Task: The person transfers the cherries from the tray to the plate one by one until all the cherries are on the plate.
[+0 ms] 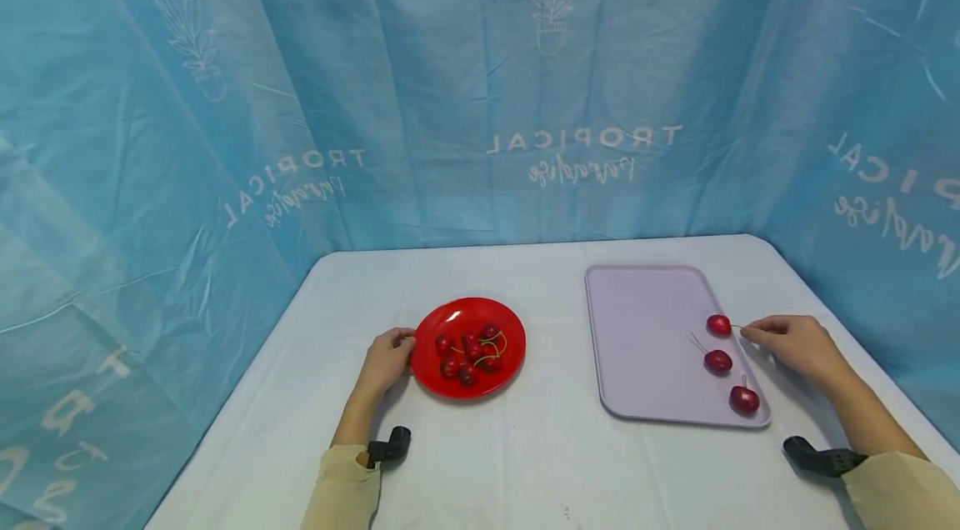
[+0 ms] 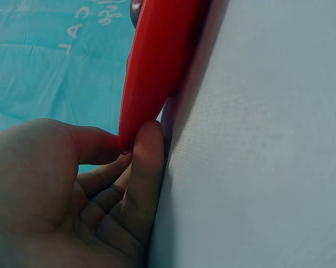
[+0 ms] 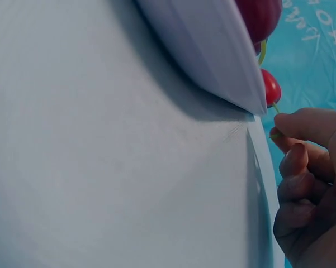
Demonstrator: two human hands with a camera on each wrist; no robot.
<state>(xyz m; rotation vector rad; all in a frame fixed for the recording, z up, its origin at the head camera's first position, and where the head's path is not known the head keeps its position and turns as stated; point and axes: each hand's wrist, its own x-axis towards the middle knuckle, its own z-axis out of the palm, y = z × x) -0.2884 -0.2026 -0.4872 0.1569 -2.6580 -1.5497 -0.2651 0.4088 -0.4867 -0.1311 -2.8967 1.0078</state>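
My left hand (image 1: 387, 358) pinches the left rim of a red plate (image 1: 431, 380), thumb on top and fingers under the edge, as the left wrist view shows. Several dark red cherries (image 1: 473, 350) with green stems lie together on that plate. Over at the right, my right hand (image 1: 797, 344) pinches the stem of a cherry (image 1: 718, 325) between thumb and forefinger. This cherry is at the right edge of a pale purple tray (image 1: 652, 347). Two more cherries, one in the middle (image 1: 717, 362) and one near the corner (image 1: 744, 400), lie on the tray's right side.
A white cloth covers the table (image 1: 555, 463), and the plate and tray stand apart on it. Blue printed curtains (image 1: 465, 97) enclose the back and both sides. Each wrist wears a black camera mount, such as the left one (image 1: 390, 446).
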